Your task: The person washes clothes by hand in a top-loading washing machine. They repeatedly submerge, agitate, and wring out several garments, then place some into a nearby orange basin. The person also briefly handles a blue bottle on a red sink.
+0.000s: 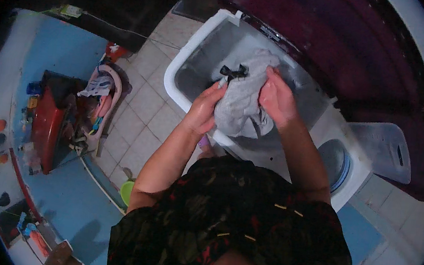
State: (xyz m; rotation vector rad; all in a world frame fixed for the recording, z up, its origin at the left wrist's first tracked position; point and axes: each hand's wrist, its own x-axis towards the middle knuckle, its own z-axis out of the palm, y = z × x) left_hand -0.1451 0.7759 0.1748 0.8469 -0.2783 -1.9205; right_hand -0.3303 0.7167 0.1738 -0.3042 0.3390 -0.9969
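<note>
Both my hands hold a light grey cloth garment over the wash tub of a twin-tub washing machine. My left hand grips its left edge, close to a black bow or tie on the cloth. On the other side, my right hand pinches the garment's right edge. The cloth hangs bunched, its lower end near the tub's front rim. Greyish, cloudy water or suds seem to lie in the tub beneath; the cloth hides part of it.
Right of the tub is the round spin compartment, with a translucent plastic lid raised beside it. A pink basin with clothes stands on the tiled floor at left, near a red piece of furniture and a green bowl. A cable runs behind.
</note>
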